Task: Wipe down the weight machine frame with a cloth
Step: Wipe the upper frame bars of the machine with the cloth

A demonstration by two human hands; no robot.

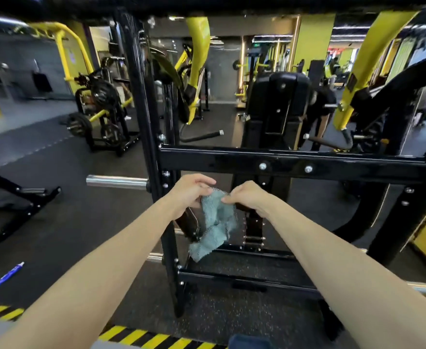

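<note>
**Gathering the cloth just below the crossbar**

Nearest, well below the glossy black steel crossbar with two silver bolts [332,165], a yellow-and-black striped strip [136,336] edges the dark speckled rubber floor [86,222]. Both bare forearms reach up toward that crossbar. The left hand [190,191] pinches the upper edge of the fluffy teal microfibre cloth [217,222]. The right hand [247,195] pinches it from the other side with curled fingers, and the two hands nearly meet.

The cloth hangs crumpled in the air just below the crossbar, not touching it. The crossbar's long axis runs left to right, up and ahead of both hands, which seem about equally near it. I judge the cloth is being bunched for a pass, with the wiping here hardly begun.

At the crossbar's left end stand a black upright post [144,109] and a chrome peg [116,182]. Far below-left of it, a blue-and-white tube [6,275] lies on the floor. Beyond the crossbar are a black padded backrest [279,96], yellow lever arms [198,54] and more machines.
</note>
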